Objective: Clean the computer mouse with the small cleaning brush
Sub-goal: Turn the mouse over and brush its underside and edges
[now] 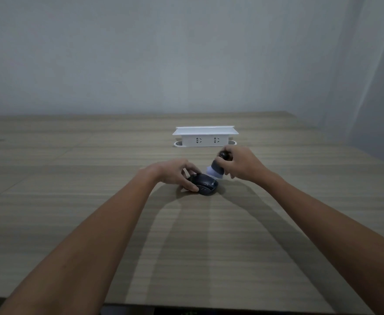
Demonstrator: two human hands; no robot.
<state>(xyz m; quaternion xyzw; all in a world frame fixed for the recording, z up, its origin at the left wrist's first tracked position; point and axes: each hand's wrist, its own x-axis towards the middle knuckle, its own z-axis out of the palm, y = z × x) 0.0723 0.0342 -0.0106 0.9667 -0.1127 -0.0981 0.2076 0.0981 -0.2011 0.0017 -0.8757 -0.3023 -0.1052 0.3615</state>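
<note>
Wooden stripes run across the table (73, 223), and two bare arms reach out over it from the near edge. The left hand (175, 172) holds the dark mouse (205, 184) by its left side, with the thumb on the near side and the fingers curled over the far side. The mouse sits flat on the table, in the middle. Just beside it, up and to the right, the right hand (243, 163) is closed around the dark handle of the small brush (217, 168). The brush leans over, and its soft white end points down at the far side of the mouse. I cannot tell if the white end touches it. Farther back, a white plug box (205, 136) stands up out of a hole in the table, with its lid up. It has two plug holes in front, with nothing in them. Behind it is a plain grey wall (186, 53).
</note>
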